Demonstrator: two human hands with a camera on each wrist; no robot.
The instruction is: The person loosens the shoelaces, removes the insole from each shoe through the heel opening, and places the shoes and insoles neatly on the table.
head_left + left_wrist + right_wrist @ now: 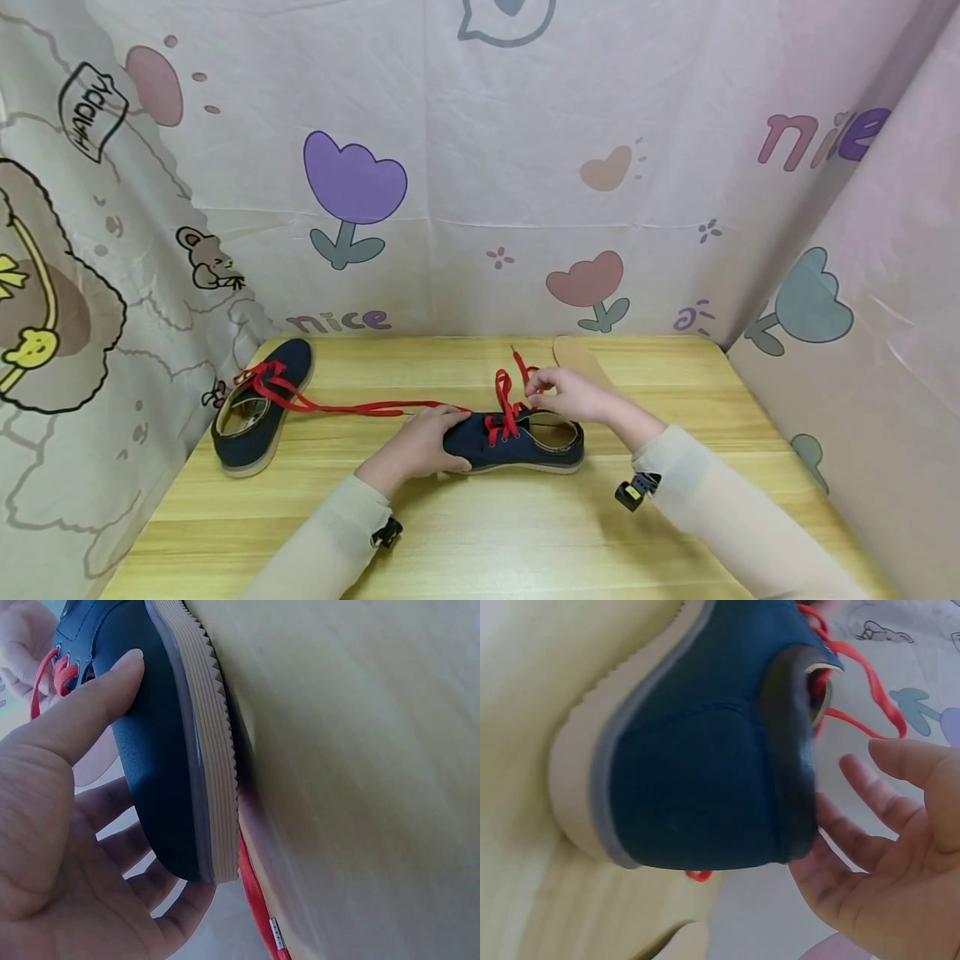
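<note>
A navy shoe (pixel 517 446) with red laces stands on the table, toe to the left. My left hand (pixel 423 442) grips its toe end; in the left wrist view the thumb lies on one side of the shoe and the fingers reach around the other. A loop of red lace (pixel 503 390) rises from the eyelets. My right hand (pixel 566 392) hovers over the shoe's opening, close to the laces. In the right wrist view its thumb and fingers are apart, with a red lace loop (pixel 881 697) near the thumb tip and nothing visibly pinched.
Another navy shoe (pixel 258 417) stands at the left, its long red laces (pixel 345 408) stretching across to the first shoe. Behind my right hand lies a tan insole (pixel 577 357). A printed curtain (pixel 480 283) encloses the back and sides of the wooden table (pixel 525 542).
</note>
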